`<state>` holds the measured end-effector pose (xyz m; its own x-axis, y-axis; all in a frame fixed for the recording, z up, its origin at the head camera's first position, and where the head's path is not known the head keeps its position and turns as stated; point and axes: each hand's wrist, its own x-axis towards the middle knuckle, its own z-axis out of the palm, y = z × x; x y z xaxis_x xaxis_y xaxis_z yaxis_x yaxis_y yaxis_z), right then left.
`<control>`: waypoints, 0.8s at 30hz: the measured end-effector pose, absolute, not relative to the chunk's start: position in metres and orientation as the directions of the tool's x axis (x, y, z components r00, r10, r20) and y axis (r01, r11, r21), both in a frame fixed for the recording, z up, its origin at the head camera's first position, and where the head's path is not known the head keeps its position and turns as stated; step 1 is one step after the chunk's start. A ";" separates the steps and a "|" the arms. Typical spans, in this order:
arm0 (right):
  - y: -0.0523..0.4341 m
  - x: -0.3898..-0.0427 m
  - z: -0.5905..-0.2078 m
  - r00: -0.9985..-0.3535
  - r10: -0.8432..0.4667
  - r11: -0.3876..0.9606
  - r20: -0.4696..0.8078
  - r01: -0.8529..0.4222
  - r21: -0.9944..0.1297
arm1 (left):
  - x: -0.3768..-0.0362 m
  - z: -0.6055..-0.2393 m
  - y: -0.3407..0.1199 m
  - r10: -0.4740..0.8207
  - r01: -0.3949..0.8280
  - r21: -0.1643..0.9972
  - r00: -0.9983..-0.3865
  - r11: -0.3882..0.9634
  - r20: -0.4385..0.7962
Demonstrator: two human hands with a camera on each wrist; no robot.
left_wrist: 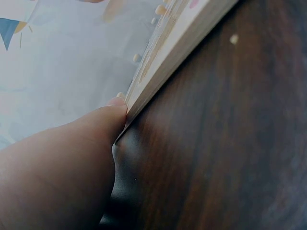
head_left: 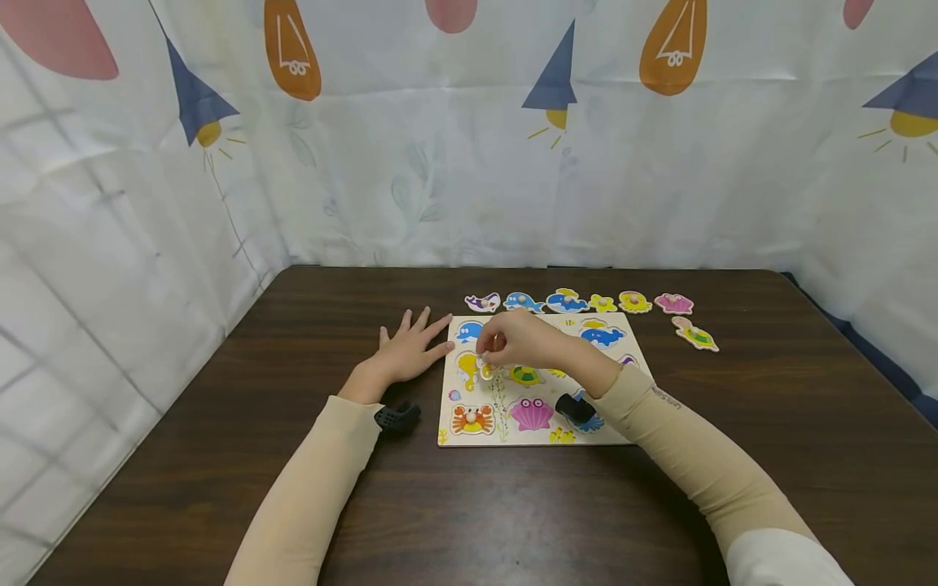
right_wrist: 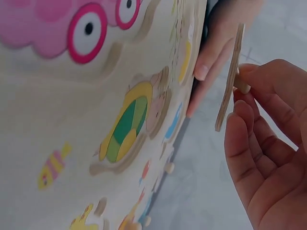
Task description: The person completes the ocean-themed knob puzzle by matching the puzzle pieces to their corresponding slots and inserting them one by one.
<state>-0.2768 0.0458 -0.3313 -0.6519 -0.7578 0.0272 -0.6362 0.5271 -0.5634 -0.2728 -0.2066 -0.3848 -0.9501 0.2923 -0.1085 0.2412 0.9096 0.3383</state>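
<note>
A wooden peg puzzle board (head_left: 623,346) with sea-animal pieces lies on the dark table. My right hand (head_left: 489,352) hovers over its left part and pinches a small puzzle piece (head_left: 484,366) by its peg. In the right wrist view that thin piece (right_wrist: 229,81) shows edge-on between my fingertips (right_wrist: 249,72), lifted off the board (right_wrist: 57,105) near the turtle piece (right_wrist: 125,125). My left hand (head_left: 406,350) lies flat on the table, fingers spread, its fingertips against the board's left edge (left_wrist: 177,52); a finger (left_wrist: 96,129) presses that edge.
Several loose animal pieces lie in a row behind the board, from a purple one (head_left: 484,303) to a pink one (head_left: 674,304), with one more (head_left: 694,334) at the right. A printed curtain (head_left: 469,163) encloses the table (head_left: 220,456) at the back and sides.
</note>
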 end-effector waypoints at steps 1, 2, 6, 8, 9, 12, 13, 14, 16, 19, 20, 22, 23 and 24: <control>0.044 -0.277 -0.332 -0.649 -0.761 0.530 0.021 -0.639 -0.557 | -0.273 -0.385 -0.206 0.293 0.242 0.338 -0.950 0.909 -0.108; 0.042 -0.277 -0.332 -0.647 -0.763 0.533 0.015 -0.641 -0.552 | -0.273 -0.384 -0.206 0.293 0.243 0.337 -0.950 0.910 -0.108; 0.035 -0.279 -0.332 -0.634 -0.774 0.536 -0.003 -0.652 -0.536 | -0.272 -0.384 -0.206 0.293 0.242 0.332 -0.950 0.911 -0.111; 0.032 -0.280 -0.332 -0.628 -0.778 0.539 -0.011 -0.658 -0.526 | -0.272 -0.385 -0.206 0.293 0.243 0.330 -0.949 0.912 -0.112; 0.030 -0.280 -0.332 -0.625 -0.780 0.540 -0.016 -0.660 -0.523 | -0.272 -0.385 -0.206 0.294 0.243 0.329 -0.949 0.913 -0.113; 0.025 -0.280 -0.333 -0.627 -0.779 0.548 -0.033 -0.653 -0.522 | -0.272 -0.385 -0.206 0.295 0.244 0.329 -0.949 0.912 -0.114; 0.023 -0.281 -0.333 -0.625 -0.780 0.548 -0.037 -0.652 -0.524 | -0.272 -0.385 -0.207 0.296 0.245 0.329 -0.949 0.912 -0.114; 0.022 -0.281 -0.333 -0.623 -0.781 0.547 -0.041 -0.651 -0.527 | -0.272 -0.385 -0.207 0.296 0.245 0.330 -0.948 0.912 -0.114; 0.018 -0.281 -0.334 -0.625 -0.779 0.551 -0.052 -0.642 -0.533 | -0.272 -0.385 -0.207 0.297 0.246 0.331 -0.948 0.911 -0.114; 0.014 -0.282 -0.334 -0.620 -0.782 0.552 -0.063 -0.643 -0.531 | -0.272 -0.384 -0.208 0.299 0.247 0.334 -0.948 0.909 -0.113; 0.013 -0.283 -0.335 -0.620 -0.782 0.555 -0.067 -0.643 -0.528 | -0.272 -0.384 -0.207 0.300 0.248 0.336 -0.947 0.909 -0.113; 0.011 -0.284 -0.335 -0.617 -0.783 0.559 -0.076 -0.645 -0.521 | -0.272 -0.384 -0.207 0.301 0.249 0.337 -0.947 0.908 -0.112; 0.010 -0.284 -0.334 -0.615 -0.784 0.560 -0.080 -0.647 -0.517 | -0.272 -0.384 -0.207 0.300 0.248 0.337 -0.947 0.908 -0.112; 0.009 -0.284 -0.334 -0.613 -0.785 0.562 -0.085 -0.648 -0.515 | -0.271 -0.384 -0.207 0.300 0.248 0.337 -0.947 0.908 -0.113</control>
<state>-0.2835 0.0094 -0.3342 -0.6134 -0.7851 -0.0852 -0.6477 0.5619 -0.5146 -0.2714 -0.2068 -0.3835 -0.9472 0.3003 -0.1126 0.2480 0.9084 0.3367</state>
